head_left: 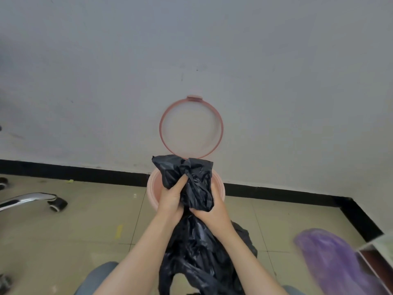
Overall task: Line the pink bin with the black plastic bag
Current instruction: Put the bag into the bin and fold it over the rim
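Note:
The pink bin (153,184) stands on the floor against the wall, mostly hidden behind my hands. Its pink ring lid (163,143) is tipped up against the wall. The crumpled black plastic bag (191,177) is held above the bin's mouth, and its long tail hangs down between my forearms towards my lap. My left hand (171,198) grips the bag's left side with the thumb pressed into the folds. My right hand (209,216) clutches the bag from the right and below.
A black skirting board (74,173) runs along the wall and turns at the right corner. A chrome chair leg with a castor (56,203) lies at the left. A blurred purple object (331,256) sits at the lower right beside a furniture edge. Beige floor tiles surround the bin.

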A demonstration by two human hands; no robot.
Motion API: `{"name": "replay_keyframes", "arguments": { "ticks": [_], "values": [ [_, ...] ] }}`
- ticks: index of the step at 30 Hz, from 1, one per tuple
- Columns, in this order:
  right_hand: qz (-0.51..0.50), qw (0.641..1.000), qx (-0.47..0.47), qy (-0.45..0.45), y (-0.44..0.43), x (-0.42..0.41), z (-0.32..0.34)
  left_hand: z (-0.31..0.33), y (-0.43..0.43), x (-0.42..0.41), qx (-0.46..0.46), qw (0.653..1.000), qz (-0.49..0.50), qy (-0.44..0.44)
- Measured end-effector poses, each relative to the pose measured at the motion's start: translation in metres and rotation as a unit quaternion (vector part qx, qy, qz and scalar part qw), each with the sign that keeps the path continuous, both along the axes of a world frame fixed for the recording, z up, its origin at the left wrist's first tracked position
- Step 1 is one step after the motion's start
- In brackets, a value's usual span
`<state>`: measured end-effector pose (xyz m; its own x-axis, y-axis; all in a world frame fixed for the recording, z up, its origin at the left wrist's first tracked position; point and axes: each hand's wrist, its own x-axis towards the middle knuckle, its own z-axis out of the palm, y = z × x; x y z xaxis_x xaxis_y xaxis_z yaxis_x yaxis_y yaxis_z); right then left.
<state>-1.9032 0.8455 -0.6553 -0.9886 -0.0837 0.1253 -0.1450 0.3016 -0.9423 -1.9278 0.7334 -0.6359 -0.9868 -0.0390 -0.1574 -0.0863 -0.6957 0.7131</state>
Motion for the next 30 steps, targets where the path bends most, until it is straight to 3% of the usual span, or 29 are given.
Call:
{"name": "replay_keyframes", "arguments": {
  "ticks": [3,5,6,8,10,13,16,18,22,27,30],
  "values": [
    [-0.011,1.000,0.013,0.022,0.005,-0.004,0.003,-0.007,-0.011,0.000,-0.094,0.994,-0.038,0.028],
    [-0.015,0.999,0.045,0.012,0.008,-0.010,0.002,-0.018,-0.021,-0.004,-0.254,0.967,0.016,0.028],
    [-0.014,0.998,0.062,0.006,0.010,-0.014,0.001,-0.024,-0.026,-0.005,-0.345,0.937,0.053,0.031],
    [-0.013,0.996,0.091,-0.010,0.010,-0.021,0.000,-0.033,-0.033,-0.006,-0.537,0.833,0.129,0.046],
    [-0.006,0.993,0.116,-0.033,0.009,-0.026,0.001,-0.040,-0.039,-0.004,-0.696,0.685,0.156,0.147],
    [0.036,0.987,0.148,-0.052,0.006,-0.035,0.000,-0.051,-0.049,-0.007,-0.814,0.497,0.053,0.295],
    [0.099,0.975,0.175,-0.097,0.007,-0.041,-0.003,-0.064,-0.060,-0.010,-0.852,0.379,-0.038,0.358],
    [0.139,0.959,0.208,-0.135,0.007,-0.047,-0.003,-0.069,-0.068,-0.013,-0.867,0.347,-0.091,0.347],
    [0.154,0.939,0.251,-0.180,0.010,-0.058,0.007,-0.086,-0.075,-0.039,-0.882,0.326,-0.131,0.314],
    [0.080,0.931,0.325,-0.148,0.029,-0.028,-0.003,-0.101,-0.070,-0.046,-0.886,0.319,-0.127,0.311],
    [0.131,0.873,0.450,-0.132,0.036,-0.013,-0.014,-0.073,-0.056,-0.061,-0.886,0.348,-0.122,0.280]
  ]
}}
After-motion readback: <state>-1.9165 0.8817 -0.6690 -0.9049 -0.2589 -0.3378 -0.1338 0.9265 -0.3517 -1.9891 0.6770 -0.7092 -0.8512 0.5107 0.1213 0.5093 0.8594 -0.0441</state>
